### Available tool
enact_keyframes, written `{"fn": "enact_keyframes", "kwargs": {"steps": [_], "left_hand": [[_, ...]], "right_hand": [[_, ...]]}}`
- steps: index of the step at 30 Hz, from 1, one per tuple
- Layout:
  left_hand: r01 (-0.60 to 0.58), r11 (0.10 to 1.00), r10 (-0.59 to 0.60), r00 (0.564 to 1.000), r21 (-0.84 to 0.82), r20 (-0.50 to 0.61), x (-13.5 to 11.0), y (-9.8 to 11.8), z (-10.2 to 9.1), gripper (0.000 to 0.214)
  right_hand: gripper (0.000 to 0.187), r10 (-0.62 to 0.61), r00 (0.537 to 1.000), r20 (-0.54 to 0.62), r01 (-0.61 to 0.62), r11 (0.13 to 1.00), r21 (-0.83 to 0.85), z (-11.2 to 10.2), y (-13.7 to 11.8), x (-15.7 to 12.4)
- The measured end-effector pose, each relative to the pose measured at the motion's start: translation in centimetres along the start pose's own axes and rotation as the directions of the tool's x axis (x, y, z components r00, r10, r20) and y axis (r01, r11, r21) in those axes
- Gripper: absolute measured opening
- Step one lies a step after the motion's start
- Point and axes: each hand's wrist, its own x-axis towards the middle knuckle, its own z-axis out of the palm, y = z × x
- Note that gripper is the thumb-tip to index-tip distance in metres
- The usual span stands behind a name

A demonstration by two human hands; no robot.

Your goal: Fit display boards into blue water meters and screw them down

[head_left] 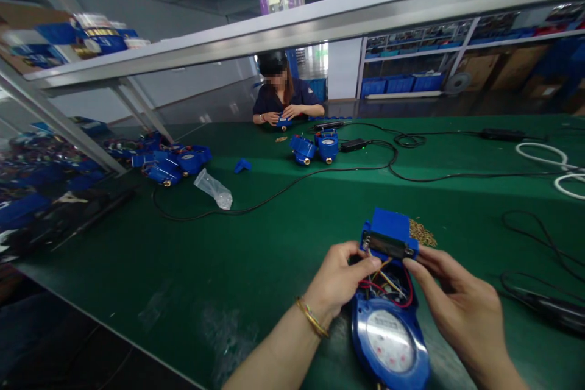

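A blue water meter (390,341) lies on the green table in front of me, its round white dial facing up. At its far end the housing is open, showing red, yellow and white wires (388,283). A blue box-shaped cover (391,225) is tilted up over that opening, its dark inner side toward me. My left hand (336,277) pinches the cover's left edge between thumb and fingers. On the right edge, my right hand (461,298) grips the same cover. Just behind the cover is a pile of small brass-coloured screws (423,233).
A black electric screwdriver (548,311) lies at the right. Black cables cross the green table (256,268). Farther off are two water meters (315,147), a plastic bag (214,189) and a heap of meters (176,161). Across the table a person (286,94) handles a blue part. A shelf beam (292,27) spans overhead.
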Motion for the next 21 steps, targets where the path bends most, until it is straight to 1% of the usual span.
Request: {"fn": "enact_keyframes", "kwargs": {"steps": [3, 4, 6, 8, 10, 12, 14, 17, 21], "left_hand": [[-0.1, 0.991, 0.096, 0.994, 0.084, 0.051, -0.2, 0.2, -0.2, 0.035], [-0.114, 0.99, 0.109, 0.992, 0.087, 0.06, -0.3, 0.2, -0.1, 0.033], [-0.103, 0.993, 0.101, 0.994, 0.054, 0.049, -0.4, 0.2, 0.2, 0.033], [-0.072, 0.997, 0.072, 0.997, -0.001, -0.015, -0.5, 0.0, 0.5, 0.034], [-0.051, 0.998, 0.046, 0.994, -0.048, -0.103, -0.6, -0.3, 0.8, 0.035], [-0.048, 0.995, 0.033, 0.988, -0.09, -0.154, -0.6, -0.5, 1.1, 0.035], [-0.047, 0.989, 0.026, 0.988, -0.143, -0.15, -0.7, -0.5, 1.2, 0.037], [-0.046, 0.98, 0.028, 0.995, -0.194, -0.098, -0.8, -0.2, 1.3, 0.038], [-0.077, 0.986, 0.064, 0.994, -0.147, -0.091, -1.0, 0.1, 1.1, 0.035]], "right_hand": [[0.023, 0.05, 0.996, 0.08, -0.057, 0.994, 0.092, 0.2, -0.1, -0.1], [0.021, 0.068, 0.992, 0.105, -0.08, 0.99, 0.117, 0.4, -0.1, -0.1], [0.02, 0.101, 0.987, 0.127, -0.119, 0.982, 0.146, 0.7, -0.3, -0.2], [0.02, 0.123, 0.987, 0.107, -0.138, 0.979, 0.148, 1.1, -0.4, -0.4], [0.021, 0.128, 0.989, 0.068, -0.136, 0.982, 0.133, 1.4, -0.4, -0.5], [0.022, 0.122, 0.992, 0.033, -0.124, 0.987, 0.103, 1.6, -0.4, -0.7], [0.021, 0.111, 0.994, 0.004, -0.111, 0.991, 0.074, 1.6, -0.5, -0.8], [0.021, 0.098, 0.995, -0.013, -0.097, 0.994, 0.059, 1.5, -0.8, -0.8], [0.023, 0.083, 0.996, -0.021, -0.082, 0.996, 0.034, 1.4, -0.9, -0.8]]}}
